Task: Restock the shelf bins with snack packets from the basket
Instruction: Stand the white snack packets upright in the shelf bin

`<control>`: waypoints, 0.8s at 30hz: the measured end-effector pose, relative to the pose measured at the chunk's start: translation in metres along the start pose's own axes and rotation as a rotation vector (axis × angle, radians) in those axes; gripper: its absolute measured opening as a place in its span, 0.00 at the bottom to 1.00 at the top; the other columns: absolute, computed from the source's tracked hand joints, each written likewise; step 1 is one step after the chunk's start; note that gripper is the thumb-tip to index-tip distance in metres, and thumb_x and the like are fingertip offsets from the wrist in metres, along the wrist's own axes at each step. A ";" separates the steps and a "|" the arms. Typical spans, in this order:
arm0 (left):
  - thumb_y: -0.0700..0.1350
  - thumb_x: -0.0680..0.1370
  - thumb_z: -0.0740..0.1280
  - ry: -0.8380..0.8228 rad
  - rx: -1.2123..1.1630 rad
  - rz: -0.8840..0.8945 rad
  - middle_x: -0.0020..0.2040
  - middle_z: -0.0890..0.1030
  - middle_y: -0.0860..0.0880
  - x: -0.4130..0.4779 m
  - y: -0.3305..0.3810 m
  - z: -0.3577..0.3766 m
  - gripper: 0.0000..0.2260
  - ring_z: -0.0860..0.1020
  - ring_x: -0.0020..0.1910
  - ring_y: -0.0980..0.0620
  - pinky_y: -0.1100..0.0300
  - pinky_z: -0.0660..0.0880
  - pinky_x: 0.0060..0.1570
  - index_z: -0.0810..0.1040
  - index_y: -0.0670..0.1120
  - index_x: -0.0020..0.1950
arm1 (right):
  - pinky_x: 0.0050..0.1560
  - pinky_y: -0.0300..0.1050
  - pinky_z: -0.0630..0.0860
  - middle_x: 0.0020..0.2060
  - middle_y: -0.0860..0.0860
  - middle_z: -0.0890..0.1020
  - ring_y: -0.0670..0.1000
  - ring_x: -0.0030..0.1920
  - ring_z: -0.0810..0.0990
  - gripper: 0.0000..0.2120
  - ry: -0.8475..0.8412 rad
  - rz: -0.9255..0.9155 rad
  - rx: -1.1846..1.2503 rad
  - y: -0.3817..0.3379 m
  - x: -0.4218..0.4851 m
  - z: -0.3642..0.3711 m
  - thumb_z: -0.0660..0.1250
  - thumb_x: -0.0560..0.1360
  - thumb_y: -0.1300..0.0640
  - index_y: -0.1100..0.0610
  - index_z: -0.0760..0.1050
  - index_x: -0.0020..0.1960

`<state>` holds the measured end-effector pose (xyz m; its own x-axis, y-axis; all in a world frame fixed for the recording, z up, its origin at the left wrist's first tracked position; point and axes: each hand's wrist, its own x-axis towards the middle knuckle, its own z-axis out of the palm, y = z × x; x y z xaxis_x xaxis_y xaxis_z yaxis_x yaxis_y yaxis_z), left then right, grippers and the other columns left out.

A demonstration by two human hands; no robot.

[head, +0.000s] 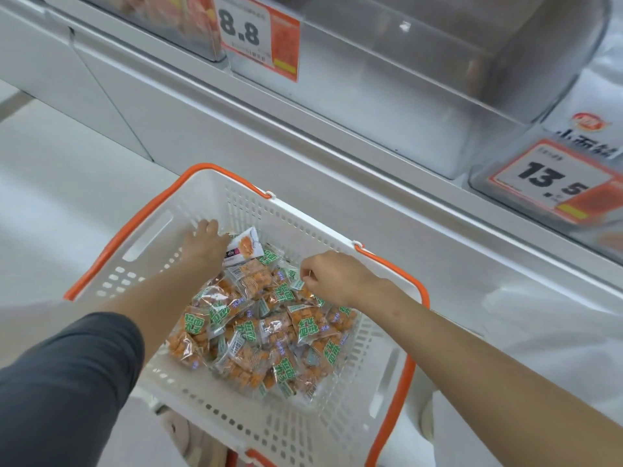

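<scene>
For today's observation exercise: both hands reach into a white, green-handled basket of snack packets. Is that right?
No. The head view shows the handles are orange, not green. Otherwise right: the left hand and right hand reach into the white basket of snack packets.

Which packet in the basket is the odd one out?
The white packet at the basket's far end, beside the left hand; the other packets are clear with green lettering.
</scene>
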<state>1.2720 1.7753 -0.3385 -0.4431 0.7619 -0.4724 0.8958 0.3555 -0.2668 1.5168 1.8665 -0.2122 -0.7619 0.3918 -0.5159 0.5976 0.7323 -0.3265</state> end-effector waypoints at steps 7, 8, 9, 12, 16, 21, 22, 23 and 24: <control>0.44 0.79 0.64 -0.122 -0.243 0.150 0.54 0.78 0.44 -0.014 0.018 -0.055 0.10 0.76 0.50 0.46 0.51 0.75 0.52 0.70 0.45 0.59 | 0.49 0.48 0.76 0.44 0.51 0.82 0.53 0.45 0.79 0.10 0.050 0.032 0.021 0.017 -0.015 -0.022 0.58 0.78 0.60 0.55 0.78 0.49; 0.43 0.79 0.65 -0.110 -0.250 0.174 0.55 0.78 0.44 -0.018 0.020 -0.071 0.10 0.77 0.50 0.45 0.53 0.74 0.51 0.70 0.44 0.58 | 0.49 0.49 0.77 0.45 0.51 0.82 0.53 0.45 0.79 0.10 0.073 0.041 0.034 0.021 -0.018 -0.027 0.58 0.78 0.60 0.54 0.79 0.50; 0.43 0.78 0.65 -0.088 -0.250 0.195 0.55 0.79 0.43 -0.023 0.023 -0.088 0.10 0.77 0.52 0.45 0.54 0.73 0.49 0.71 0.42 0.58 | 0.50 0.50 0.78 0.46 0.51 0.83 0.53 0.46 0.79 0.10 0.098 0.048 0.051 0.025 -0.021 -0.032 0.58 0.78 0.59 0.54 0.79 0.51; 0.45 0.78 0.66 -0.009 -0.254 0.262 0.54 0.80 0.43 -0.047 0.039 -0.145 0.10 0.77 0.52 0.45 0.57 0.70 0.47 0.76 0.41 0.55 | 0.53 0.50 0.76 0.54 0.51 0.82 0.53 0.51 0.79 0.11 0.188 0.060 0.089 0.037 -0.035 -0.047 0.59 0.80 0.56 0.53 0.77 0.58; 0.49 0.78 0.68 0.022 -0.232 0.479 0.50 0.75 0.52 -0.095 0.061 -0.202 0.10 0.72 0.50 0.50 0.58 0.68 0.47 0.75 0.46 0.55 | 0.63 0.47 0.71 0.69 0.51 0.72 0.52 0.65 0.73 0.26 0.261 0.009 0.085 0.050 -0.061 -0.067 0.68 0.75 0.51 0.53 0.68 0.72; 0.47 0.73 0.74 0.118 -0.337 0.670 0.44 0.78 0.58 -0.147 0.073 -0.242 0.08 0.76 0.43 0.56 0.57 0.74 0.45 0.79 0.50 0.49 | 0.64 0.42 0.68 0.70 0.48 0.71 0.50 0.68 0.70 0.42 0.112 0.001 0.237 0.050 -0.096 -0.080 0.77 0.67 0.42 0.51 0.63 0.75; 0.46 0.72 0.75 0.146 -0.391 0.674 0.44 0.79 0.57 -0.152 0.075 -0.247 0.08 0.78 0.43 0.55 0.57 0.74 0.45 0.80 0.50 0.48 | 0.54 0.39 0.71 0.63 0.48 0.75 0.49 0.60 0.74 0.38 0.084 0.022 0.250 0.051 -0.102 -0.080 0.77 0.67 0.42 0.53 0.68 0.71; 0.45 0.71 0.77 0.163 -0.450 0.672 0.44 0.79 0.57 -0.154 0.077 -0.252 0.09 0.78 0.43 0.54 0.57 0.74 0.44 0.80 0.50 0.48 | 0.45 0.38 0.70 0.54 0.47 0.77 0.48 0.52 0.76 0.32 0.071 0.040 0.263 0.053 -0.109 -0.080 0.77 0.67 0.42 0.55 0.74 0.65; 0.45 0.69 0.78 0.174 -0.511 0.666 0.44 0.79 0.57 -0.155 0.079 -0.258 0.10 0.77 0.43 0.55 0.58 0.73 0.44 0.81 0.50 0.48 | 0.39 0.39 0.70 0.48 0.47 0.79 0.48 0.46 0.77 0.27 0.071 0.047 0.299 0.055 -0.116 -0.081 0.77 0.67 0.42 0.58 0.77 0.58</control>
<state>1.4208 1.8252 -0.0700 0.1553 0.9559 -0.2493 0.8916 -0.0270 0.4519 1.6176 1.9063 -0.1066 -0.7409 0.4671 -0.4826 0.6716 0.5202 -0.5276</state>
